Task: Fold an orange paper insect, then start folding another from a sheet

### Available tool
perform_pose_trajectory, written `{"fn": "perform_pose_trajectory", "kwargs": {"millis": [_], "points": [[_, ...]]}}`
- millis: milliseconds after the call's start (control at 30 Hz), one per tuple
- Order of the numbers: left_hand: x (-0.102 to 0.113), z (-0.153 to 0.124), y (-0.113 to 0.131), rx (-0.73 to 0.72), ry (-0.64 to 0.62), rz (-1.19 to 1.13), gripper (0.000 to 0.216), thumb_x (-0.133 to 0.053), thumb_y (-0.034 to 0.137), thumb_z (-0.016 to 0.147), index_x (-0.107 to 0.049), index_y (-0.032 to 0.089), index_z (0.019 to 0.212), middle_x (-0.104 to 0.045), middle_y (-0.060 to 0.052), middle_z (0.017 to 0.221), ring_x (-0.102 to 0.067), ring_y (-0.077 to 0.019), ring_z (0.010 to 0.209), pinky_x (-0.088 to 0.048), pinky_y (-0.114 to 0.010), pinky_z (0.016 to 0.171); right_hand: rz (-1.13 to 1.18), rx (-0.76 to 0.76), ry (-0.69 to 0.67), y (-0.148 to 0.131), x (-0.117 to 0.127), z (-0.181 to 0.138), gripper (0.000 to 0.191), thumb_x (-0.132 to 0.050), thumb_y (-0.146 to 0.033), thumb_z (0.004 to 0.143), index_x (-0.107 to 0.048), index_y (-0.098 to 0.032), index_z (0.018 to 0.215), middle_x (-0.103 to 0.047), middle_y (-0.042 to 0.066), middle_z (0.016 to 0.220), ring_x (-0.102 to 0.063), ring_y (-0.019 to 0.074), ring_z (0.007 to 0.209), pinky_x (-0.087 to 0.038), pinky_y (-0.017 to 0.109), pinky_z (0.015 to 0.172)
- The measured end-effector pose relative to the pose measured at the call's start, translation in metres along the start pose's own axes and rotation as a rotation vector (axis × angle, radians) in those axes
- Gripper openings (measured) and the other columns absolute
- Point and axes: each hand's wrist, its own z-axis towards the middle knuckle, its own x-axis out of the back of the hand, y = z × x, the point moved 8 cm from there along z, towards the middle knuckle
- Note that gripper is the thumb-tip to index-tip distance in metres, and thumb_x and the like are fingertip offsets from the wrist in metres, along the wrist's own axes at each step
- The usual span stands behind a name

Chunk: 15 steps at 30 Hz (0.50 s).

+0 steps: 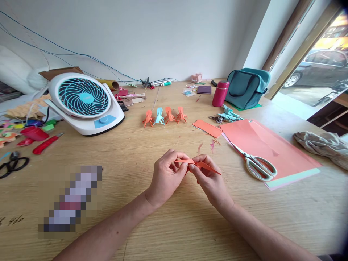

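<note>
Both hands meet above the wooden table around a narrow piece of folded orange paper (206, 167). My left hand (167, 177) pinches its left part between thumb and fingers. On the other side my right hand (209, 181) is closed on it, thumb on top, with a pointed end sticking out to the right. Part of the folded paper is hidden by the fingers. Beyond the hands stand several folded paper figures (170, 114), orange ones and a light blue one (159, 116).
White-handled scissors (258, 166) lie on orange paper sheets (288, 152) at the right, near cut orange strips (208, 128). Behind are a pink flask (220, 93) and a teal bag (246, 88). A white fan (84, 103) and red cutter (46, 144) sit left.
</note>
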Motion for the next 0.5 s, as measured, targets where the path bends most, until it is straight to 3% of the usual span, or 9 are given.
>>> {"fn": "perform_pose_trajectory", "kwargs": {"millis": [133, 500], "points": [[0.000, -0.001, 0.003, -0.057, 0.006, 0.046, 0.013, -0.061, 0.010, 0.086, -0.068, 0.020, 0.086, -0.067, 0.000, 0.083, -0.061, -0.0097, 0.067, -0.048, -0.020, 0.057, -0.027, -0.024, -0.033, -0.002, -0.002, -0.002, 0.029, -0.071, -0.051, 0.085, -0.063, -0.024, 0.092, -0.060, -0.001, 0.074, -0.054, 0.0143, 0.064, -0.039, 0.026, 0.053], [0.000, -0.006, 0.014, -0.179, 0.007, 0.127, 0.011, -0.058, 0.011, 0.090, -0.062, 0.021, 0.088, -0.066, 0.000, 0.080, -0.059, -0.0110, 0.069, -0.049, -0.023, 0.062, -0.036, -0.036, -0.055, -0.006, -0.001, -0.002, 0.025, -0.069, -0.048, 0.087, -0.064, -0.023, 0.085, -0.066, 0.002, 0.076, -0.058, 0.0157, 0.067, -0.041, 0.027, 0.054]]}}
